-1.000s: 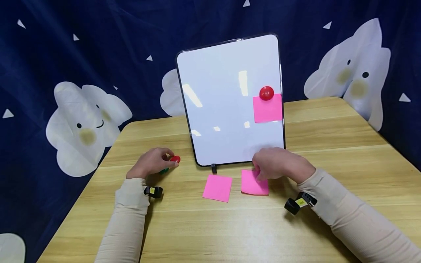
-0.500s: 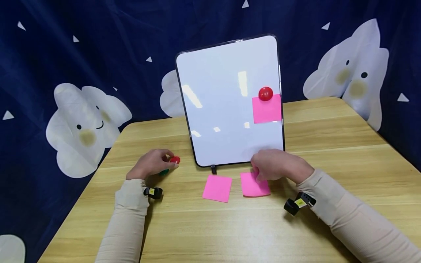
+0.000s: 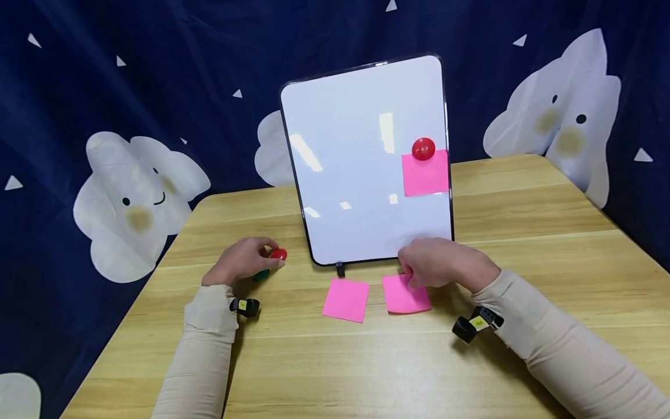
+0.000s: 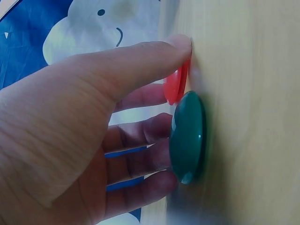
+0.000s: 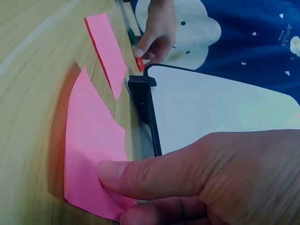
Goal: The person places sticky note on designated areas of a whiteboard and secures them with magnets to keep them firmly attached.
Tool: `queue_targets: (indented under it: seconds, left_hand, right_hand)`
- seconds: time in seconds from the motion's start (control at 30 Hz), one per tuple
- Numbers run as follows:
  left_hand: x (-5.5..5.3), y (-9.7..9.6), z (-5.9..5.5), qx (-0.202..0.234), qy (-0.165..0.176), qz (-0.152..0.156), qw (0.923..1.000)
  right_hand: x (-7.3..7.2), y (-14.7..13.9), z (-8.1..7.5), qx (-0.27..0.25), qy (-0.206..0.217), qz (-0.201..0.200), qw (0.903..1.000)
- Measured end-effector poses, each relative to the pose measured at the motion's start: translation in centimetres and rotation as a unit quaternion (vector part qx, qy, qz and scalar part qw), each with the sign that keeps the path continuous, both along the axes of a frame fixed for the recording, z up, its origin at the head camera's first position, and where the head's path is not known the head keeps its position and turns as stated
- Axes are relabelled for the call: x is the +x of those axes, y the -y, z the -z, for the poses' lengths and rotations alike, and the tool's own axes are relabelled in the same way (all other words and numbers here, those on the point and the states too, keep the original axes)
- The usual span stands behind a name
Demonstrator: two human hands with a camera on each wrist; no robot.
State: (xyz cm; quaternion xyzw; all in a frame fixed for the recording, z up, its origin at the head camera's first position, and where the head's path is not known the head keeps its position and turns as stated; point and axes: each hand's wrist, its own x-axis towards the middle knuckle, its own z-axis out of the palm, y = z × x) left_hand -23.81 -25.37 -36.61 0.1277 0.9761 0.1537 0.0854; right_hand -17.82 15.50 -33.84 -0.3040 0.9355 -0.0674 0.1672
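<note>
My left hand (image 3: 238,260) pinches a round red magnet (image 3: 280,254) between thumb and fingers at the left of the table. In the left wrist view, a green domed magnet (image 4: 188,140) sits just beside the red one, near the other fingertips. My right hand (image 3: 442,262), in front of the whiteboard's lower right corner, pinches the edge of a pink sticky note (image 5: 91,140) between thumb and fingers. The right wrist view shows this note bowed, its near edge lifted off the table. Another pink sticky note (image 3: 346,300) lies flat to its left.
A whiteboard (image 3: 356,151) with a black frame stands tilted at the back of the wooden table (image 3: 335,372). On its right side, a red magnet (image 3: 423,149) overlaps the top of a pink sticky note (image 3: 426,177). Behind hangs a blue curtain (image 3: 209,58) with clouds.
The sticky note in my right hand has shifted slightly toward the table's front and turned a little, the hand moving slightly with it. My left hand still holds the red magnet in place.
</note>
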Motion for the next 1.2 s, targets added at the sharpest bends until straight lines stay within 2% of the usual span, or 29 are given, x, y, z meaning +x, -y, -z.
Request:
queue_targets:
  seconds: [0.43,0.8,1.2]
  left_hand:
    - [0.13,-0.24,-0.11,-0.002,-0.005,0.0,1.0]
    - [0.03,-0.16,0.24,0.005,-0.01,0.005,0.9999]
    - [-0.01,-0.1,0.25,0.007,-0.012,0.004,0.9999]
  right_hand:
    - [0.18,0.09,-0.06,-0.006,-0.002,0.004,1.0]
    - [0.21,0.17,0.0,-0.014,-0.025,-0.005,0.9996]
    - [0.37,0.18,-0.21,-0.032,-0.069,-0.027,0.9967]
